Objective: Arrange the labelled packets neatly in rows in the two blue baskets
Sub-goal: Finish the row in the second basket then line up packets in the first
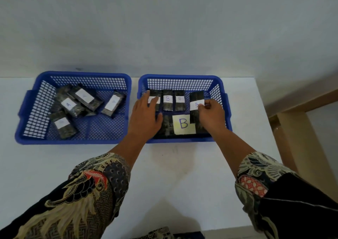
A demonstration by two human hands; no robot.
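Sorting dark labelled packets in your right blue mesh basket on the white bench.
Your right hand pinches a B-labelled packet, fingers clamped; your left hand lies flat, fingers apart, on the leftmost packet.

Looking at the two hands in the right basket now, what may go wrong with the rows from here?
1. The right hand pinches a B packet held above the yellow B card; setting it down askew would likely break the back row.
2. The left hand rests flat on the row's first packet and might push it out of line.
3. In the left basket the packets lie overlapping and tilted, so that pile remains unsorted.
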